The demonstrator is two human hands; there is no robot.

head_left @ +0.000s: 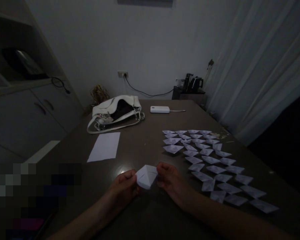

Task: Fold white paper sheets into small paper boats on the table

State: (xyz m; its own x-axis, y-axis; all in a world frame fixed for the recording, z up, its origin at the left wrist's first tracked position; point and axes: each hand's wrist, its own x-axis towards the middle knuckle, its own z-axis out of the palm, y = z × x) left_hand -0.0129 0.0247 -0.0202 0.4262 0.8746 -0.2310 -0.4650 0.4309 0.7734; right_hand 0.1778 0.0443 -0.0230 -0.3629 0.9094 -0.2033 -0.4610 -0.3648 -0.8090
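Dim light is falling over a dark brown table (142, 140) set by a pale wall (150, 43); at six o'clock on its top, a folded paper (146, 176) is spanning the gap between two hands; the left hand (123, 186) is pinching its nine o'clock corner, and the right hand (173, 185) is gripping the three o'clock one, probably so that the sides are staying taut and the creases are facing up; both forearms are slanting inward, from seven and five o'clock, with the fingers curling; rows of paper boats (216, 169) are lying from three to four o'clock, seemingly grouped aside so they are not crowding the hands; a flat white sheet (105, 146) is lying at nine, likely within reach; a white bag (110, 106) is slumping at ten, and a white power bank (160, 109) is resting at one, both apparently sitting far back to spare the working area
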